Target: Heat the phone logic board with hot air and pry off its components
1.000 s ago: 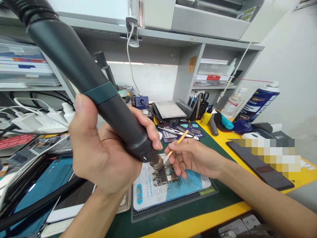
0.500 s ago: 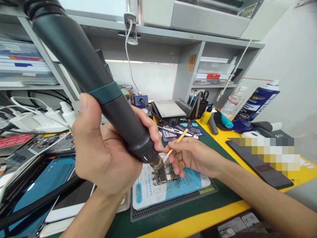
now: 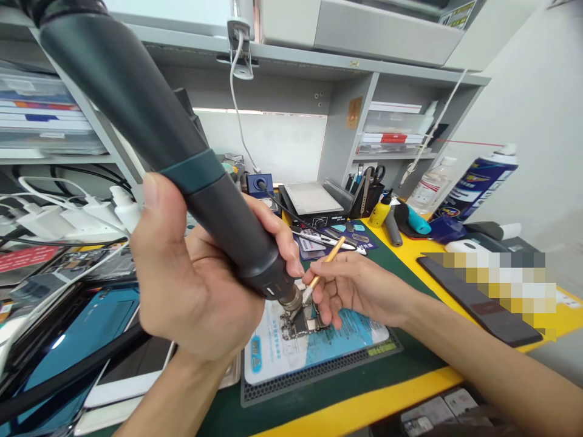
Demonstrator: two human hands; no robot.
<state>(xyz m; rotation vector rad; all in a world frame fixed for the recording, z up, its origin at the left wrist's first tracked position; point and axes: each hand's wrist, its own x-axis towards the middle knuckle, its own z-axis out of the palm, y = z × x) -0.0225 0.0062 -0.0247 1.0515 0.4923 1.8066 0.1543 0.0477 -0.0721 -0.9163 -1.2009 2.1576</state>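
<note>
My left hand (image 3: 195,279) is wrapped round a dark hot-air gun (image 3: 182,152), its metal nozzle pointing down just above a small circuit board (image 3: 303,321). The board lies on a white and blue mat (image 3: 314,349). My right hand (image 3: 355,288) pinches gold-handled tweezers (image 3: 325,264), whose tips meet the board beside the nozzle. Its fingers rest on the board's right side.
A grey heating plate (image 3: 312,200), a pen holder with scissors (image 3: 368,194), a yellow bottle (image 3: 379,212) and a blue spray can (image 3: 476,182) stand behind. A dark phone (image 3: 478,303) lies at the right. Screens and white chargers (image 3: 68,218) crowd the left. Shelves rise at the back.
The hot-air gun and both hands have stayed over the board, with only slight shifts. The view has moved a little.
</note>
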